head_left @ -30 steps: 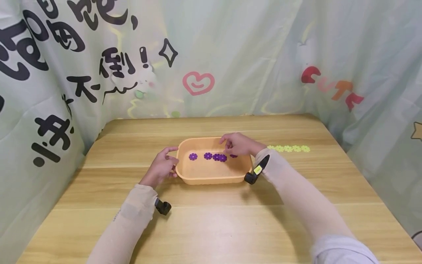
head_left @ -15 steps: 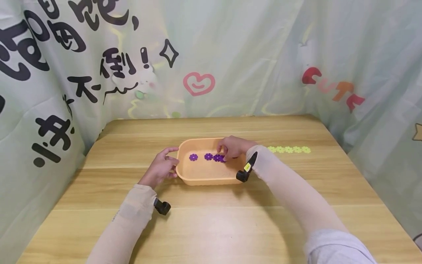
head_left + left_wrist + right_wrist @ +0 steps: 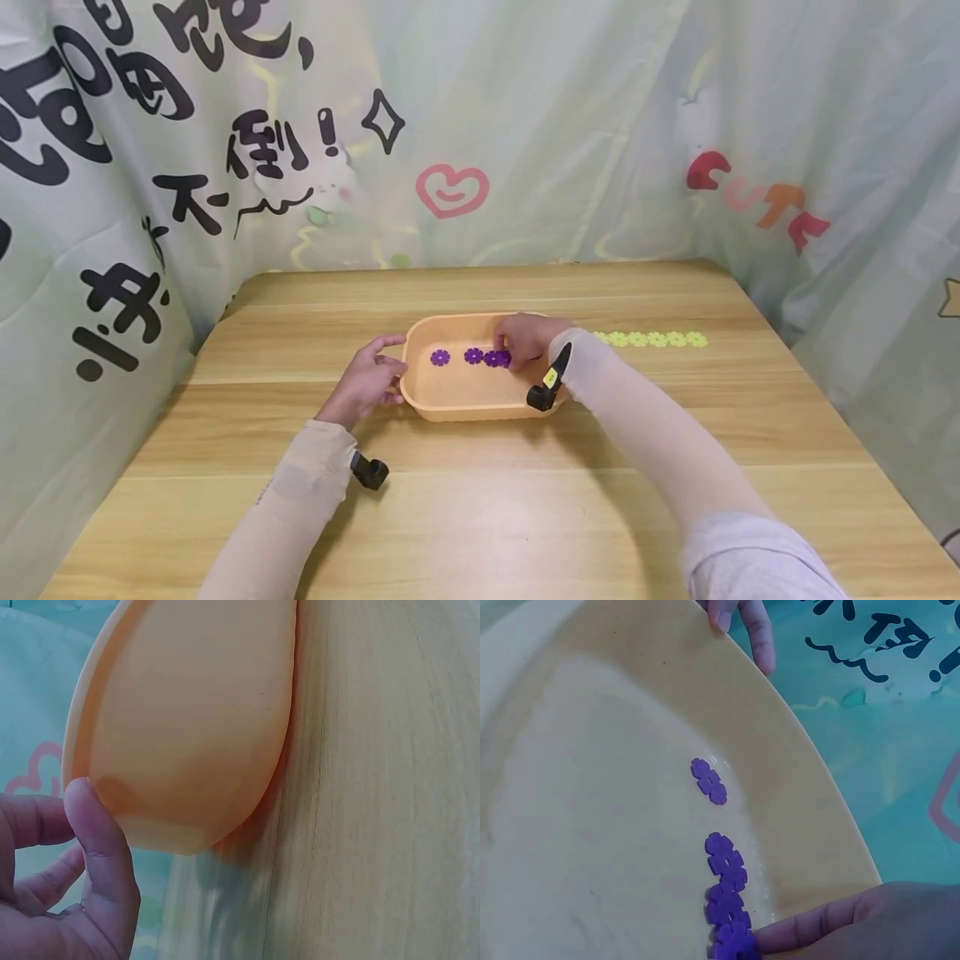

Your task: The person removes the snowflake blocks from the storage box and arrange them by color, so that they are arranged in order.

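Observation:
In the head view a shallow orange plastic tray (image 3: 450,400) sits on the wooden table, with a row of purple flower-shaped plastic pieces (image 3: 473,356) inside. My left hand (image 3: 367,379) grips the tray's left end; the left wrist view shows its thumb (image 3: 94,825) on the rim. My right hand (image 3: 525,337) reaches down into the tray with bent fingers, pinching the purple piece (image 3: 735,943) at the right of the overlapping ones. In the right wrist view one of its fingers (image 3: 802,926) meets that piece's edge. The hand covers the tray's right part.
A line of yellow flower-shaped pieces (image 3: 657,339) lies on the table (image 3: 480,517) behind the right forearm. Printed curtains (image 3: 540,125) hang close around the back and sides. Each wrist carries a small black camera (image 3: 369,471).
My right hand has moved left and lower inside the tray, onto the overlapping purple pieces. More of the yellow line shows behind the wrist. The left hand and tray stay in place.

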`<state>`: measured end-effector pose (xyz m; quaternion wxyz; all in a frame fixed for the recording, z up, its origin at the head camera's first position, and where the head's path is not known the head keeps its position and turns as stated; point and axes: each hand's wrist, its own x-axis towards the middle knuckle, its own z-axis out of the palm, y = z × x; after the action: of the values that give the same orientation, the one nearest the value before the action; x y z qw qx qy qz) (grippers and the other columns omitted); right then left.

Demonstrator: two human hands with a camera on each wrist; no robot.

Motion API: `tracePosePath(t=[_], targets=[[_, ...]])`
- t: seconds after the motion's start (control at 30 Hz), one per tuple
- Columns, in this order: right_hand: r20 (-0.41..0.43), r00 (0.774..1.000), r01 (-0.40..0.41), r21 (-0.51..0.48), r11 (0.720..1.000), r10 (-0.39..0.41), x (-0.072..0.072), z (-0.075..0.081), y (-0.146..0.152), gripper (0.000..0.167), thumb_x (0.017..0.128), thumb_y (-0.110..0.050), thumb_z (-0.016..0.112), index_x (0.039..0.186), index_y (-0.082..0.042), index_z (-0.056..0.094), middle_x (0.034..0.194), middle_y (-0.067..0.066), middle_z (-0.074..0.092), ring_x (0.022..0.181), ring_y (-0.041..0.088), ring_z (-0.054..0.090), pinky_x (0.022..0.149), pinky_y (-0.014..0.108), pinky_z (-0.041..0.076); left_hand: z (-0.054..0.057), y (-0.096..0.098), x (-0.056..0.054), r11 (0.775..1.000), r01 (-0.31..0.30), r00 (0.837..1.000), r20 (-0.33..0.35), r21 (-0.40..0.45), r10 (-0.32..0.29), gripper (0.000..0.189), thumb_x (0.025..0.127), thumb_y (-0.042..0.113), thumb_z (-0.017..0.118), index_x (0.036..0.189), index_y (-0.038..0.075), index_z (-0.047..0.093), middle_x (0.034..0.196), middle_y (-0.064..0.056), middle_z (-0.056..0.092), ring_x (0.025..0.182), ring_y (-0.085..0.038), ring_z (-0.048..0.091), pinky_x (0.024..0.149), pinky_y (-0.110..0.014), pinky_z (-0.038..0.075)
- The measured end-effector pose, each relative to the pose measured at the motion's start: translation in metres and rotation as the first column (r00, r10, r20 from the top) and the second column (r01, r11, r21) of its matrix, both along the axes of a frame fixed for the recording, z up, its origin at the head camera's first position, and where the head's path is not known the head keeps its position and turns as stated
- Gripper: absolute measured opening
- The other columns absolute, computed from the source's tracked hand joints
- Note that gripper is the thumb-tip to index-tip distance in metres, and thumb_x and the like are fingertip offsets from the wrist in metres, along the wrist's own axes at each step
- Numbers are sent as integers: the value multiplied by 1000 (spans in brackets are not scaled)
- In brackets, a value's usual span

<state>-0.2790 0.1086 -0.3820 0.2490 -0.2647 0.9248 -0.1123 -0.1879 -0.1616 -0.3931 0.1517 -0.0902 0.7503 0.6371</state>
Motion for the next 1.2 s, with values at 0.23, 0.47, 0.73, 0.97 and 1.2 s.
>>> tracePosePath(t=[0.23, 0.47, 0.73, 0.97, 1.2], targets=[[-4, 1000, 1, 1, 1000, -1, -1, -3, 1, 21, 79, -15, 81, 92, -14, 64, 90, 1, 60, 82, 18, 52, 65, 25, 43, -1, 0, 0, 1000, 3, 1000, -13, -12, -3, 53, 94, 0, 53, 144, 16, 41, 115, -21, 49, 71, -18, 54, 54, -27, 54], [-9, 999, -35, -20, 999, 35, -2, -2, 2, 21, 81, -22, 80, 83, -13, 62, 82, -1, 58, 76, 15, 51, 64, 24, 42, -2, 0, -1, 1000, 2, 1000, -16, -13, -2, 53, 94, 0, 52, 143, 16, 41, 115, -21, 49, 71, -18, 54, 53, -26, 54], [-6, 998, -65, -86, 994, 65, 5, 3, 7, 19, 87, -21, 74, 77, -12, 61, 73, -2, 56, 67, 12, 49, 60, 23, 40, -1, 0, 0, 1000, 4, 1000, -16, -14, -4, 51, 96, 1, 51, 144, 16, 41, 113, -19, 48, 72, -20, 53, 54, -27, 54], [-14, 998, -67, -187, 980, 66, 13, 8, 15, 12, 91, -17, 69, 90, -9, 61, 75, 0, 58, 65, 12, 51, 57, 23, 44, -1, 1, -1, 1000, 6, 1000, -6, -29, -6, 51, 96, 2, 51, 143, 18, 40, 116, -20, 49, 72, -20, 54, 53, -27, 54], [-88, 989, -140, -340, 930, 117, 22, 14, 27, 24, 92, -8, 66, 114, 0, 62, 76, 4, 64, 63, 13, 59, 58, 26, 51, 0, 1, 0, 999, 1, 1000, -2, -32, -1, 50, 96, 3, 50, 142, 20, 41, 116, -20, 49, 72, -20, 54, 53, -27, 54]])
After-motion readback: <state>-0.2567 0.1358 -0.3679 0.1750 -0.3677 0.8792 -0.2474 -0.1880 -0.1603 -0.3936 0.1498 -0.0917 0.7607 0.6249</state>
